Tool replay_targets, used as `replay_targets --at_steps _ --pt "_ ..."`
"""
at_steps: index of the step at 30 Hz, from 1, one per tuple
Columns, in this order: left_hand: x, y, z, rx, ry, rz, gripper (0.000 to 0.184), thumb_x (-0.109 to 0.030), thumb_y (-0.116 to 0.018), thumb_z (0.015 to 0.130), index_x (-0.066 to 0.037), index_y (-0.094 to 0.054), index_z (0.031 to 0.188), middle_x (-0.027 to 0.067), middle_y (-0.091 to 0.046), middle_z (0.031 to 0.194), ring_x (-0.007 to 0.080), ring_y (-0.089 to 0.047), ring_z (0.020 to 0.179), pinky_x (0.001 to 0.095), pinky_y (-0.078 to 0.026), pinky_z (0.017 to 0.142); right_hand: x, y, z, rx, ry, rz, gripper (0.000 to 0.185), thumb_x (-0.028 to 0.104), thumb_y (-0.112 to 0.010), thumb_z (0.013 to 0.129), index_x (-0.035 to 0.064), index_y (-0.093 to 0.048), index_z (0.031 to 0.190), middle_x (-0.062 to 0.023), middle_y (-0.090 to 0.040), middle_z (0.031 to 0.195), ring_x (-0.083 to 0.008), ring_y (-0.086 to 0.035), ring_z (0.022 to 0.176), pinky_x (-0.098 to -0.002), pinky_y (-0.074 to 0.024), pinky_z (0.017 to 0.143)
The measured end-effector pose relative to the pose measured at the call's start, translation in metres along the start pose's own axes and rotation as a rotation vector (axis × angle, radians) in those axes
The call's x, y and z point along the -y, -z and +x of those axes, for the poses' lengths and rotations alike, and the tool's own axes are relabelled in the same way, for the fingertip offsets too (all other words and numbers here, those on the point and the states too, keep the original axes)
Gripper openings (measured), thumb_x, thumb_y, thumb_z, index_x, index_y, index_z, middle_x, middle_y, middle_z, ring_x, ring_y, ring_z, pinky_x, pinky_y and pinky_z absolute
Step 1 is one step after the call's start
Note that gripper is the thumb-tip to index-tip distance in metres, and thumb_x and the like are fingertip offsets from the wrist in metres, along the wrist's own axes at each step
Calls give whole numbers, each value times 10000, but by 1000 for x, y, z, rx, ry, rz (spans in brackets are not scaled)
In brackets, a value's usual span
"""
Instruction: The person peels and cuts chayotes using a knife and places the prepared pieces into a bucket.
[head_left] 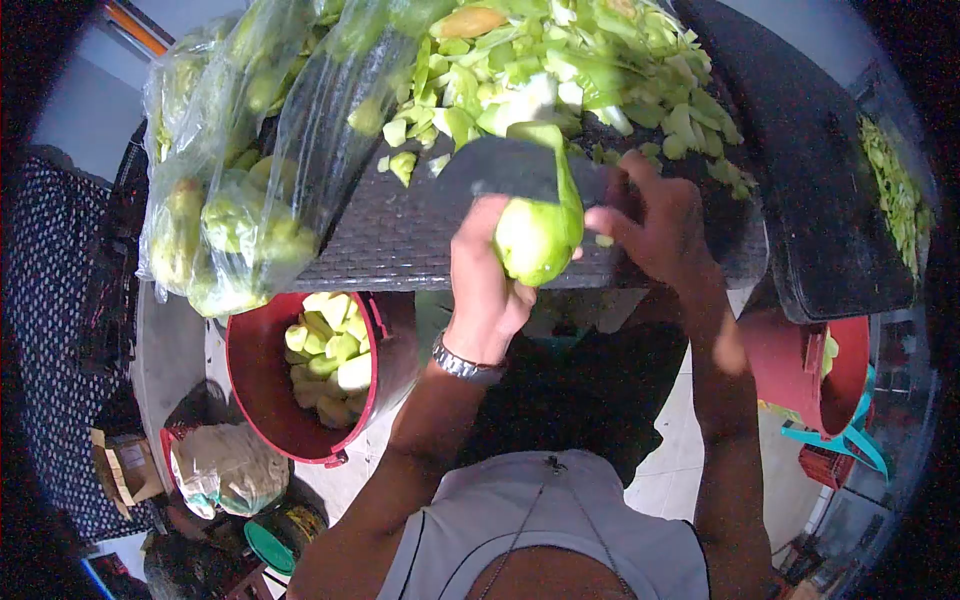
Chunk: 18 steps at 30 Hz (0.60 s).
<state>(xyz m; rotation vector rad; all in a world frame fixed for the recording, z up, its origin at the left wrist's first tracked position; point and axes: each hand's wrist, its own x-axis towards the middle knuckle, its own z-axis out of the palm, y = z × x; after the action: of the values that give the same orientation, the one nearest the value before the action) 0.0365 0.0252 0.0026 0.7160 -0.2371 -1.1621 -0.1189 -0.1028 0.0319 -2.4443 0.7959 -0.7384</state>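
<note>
Near the edge of the dark woven table [390, 235], my left hand [482, 285], with a metal watch on its wrist, holds a pale green vegetable [535, 240]. My right hand [655, 220] is closed round the handle end of a dark, wide-bladed knife [500, 168]. The blade lies across the top of the vegetable, and a strip of green peel [565, 175] curls up beside it. Behind the knife, cut green peelings [560, 65] are heaped on the table.
Clear plastic bags of green vegetables [235, 220] lie at the left. Below them a red bucket [240, 385] holds peeled pieces. Another red bucket [785, 360] stands at the lower right, near a black surface [830, 200] bearing green scraps.
</note>
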Motion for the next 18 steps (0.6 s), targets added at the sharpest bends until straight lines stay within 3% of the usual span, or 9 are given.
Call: replay_targets --at_steps 3,4,6,8,9,11,13,16,18 --pt "-10 -18 -5 69 48 1 542 -477 -492 1017 3 -563 1259 174 -700 1063 342 -712 805 482 -626 634 -32 -6 25 -113 -60 68 582 611 -690 852 46 -604 963 -111 -620 661 -295 -641 602 -418 -515 612" --pt "-12 -16 -7 93 86 -50 527 -459 -503 1019 -20 -560 1304 161 -701 1095 323 -714 871 492 -616 696 -39 -6 36 -173 -67 90 569 588 -676 882 34 -602 987 -110 -594 652 -270 -613 581 -399 -495 596" --pt "-11 -13 -1 62 107 -157 506 -444 -509 1021 -38 -560 1320 144 -699 1120 310 -705 935 495 -598 766 -39 23 50 194 -592 373 606 618 -626 909 20 -610 1011 -120 -582 688 -243 -624 656 -378 -492 656" --pt "-14 -13 6 30 91 -207 481 -426 -512 1025 -51 -562 1323 126 -695 1145 296 -693 990 490 -576 832 -55 28 54 198 -468 86 641 642 -591 924 7 -614 1016 -125 -561 688 -223 -627 684 -366 -493 683" --pt "-15 -14 10 10 66 -207 466 -415 -512 1027 -55 -564 1319 117 -692 1157 288 -686 1013 482 -563 864 -81 11 49 12 -74 -328 655 650 -580 925 1 -615 1009 -124 -547 671 -218 -625 675 -364 -494 679" --pt "-16 -14 12 -20 41 -198 443 -398 -513 1030 -59 -567 1310 108 -686 1174 281 -677 1037 466 -548 905 -75 7 44 -33 81 -475 653 654 -590 914 7 -617 1006 -134 -589 698 -262 -647 674 -403 -515 669" --pt "-19 -20 16 -15 20 -188 427 -384 -514 1030 -58 -567 1301 107 -680 1184 282 -674 1038 449 -543 925 -5 26 41 235 -389 29 623 643 -631 888 33 -620 1015 -153 -703 786 -359 -693 689 -483 -555 656" --pt "-18 -22 18 -94 -6 -204 387 -340 -500 1039 -53 -548 1294 113 -661 1205 273 -663 1078 450 -535 950 41 10 -2 107 -300 67 612 620 -719 831 49 -603 1021 -130 -712 797 -360 -713 690 -473 -573 664" --pt "-8 -11 23 -27 -15 -253 429 -416 -565 1000 -60 -573 1240 109 -672 1106 265 -674 982 442 -571 851 55 1 -21 139 -196 -6 647 623 -752 797 46 -596 1046 -134 -715 800 -357 -726 723 -464 -580 673"
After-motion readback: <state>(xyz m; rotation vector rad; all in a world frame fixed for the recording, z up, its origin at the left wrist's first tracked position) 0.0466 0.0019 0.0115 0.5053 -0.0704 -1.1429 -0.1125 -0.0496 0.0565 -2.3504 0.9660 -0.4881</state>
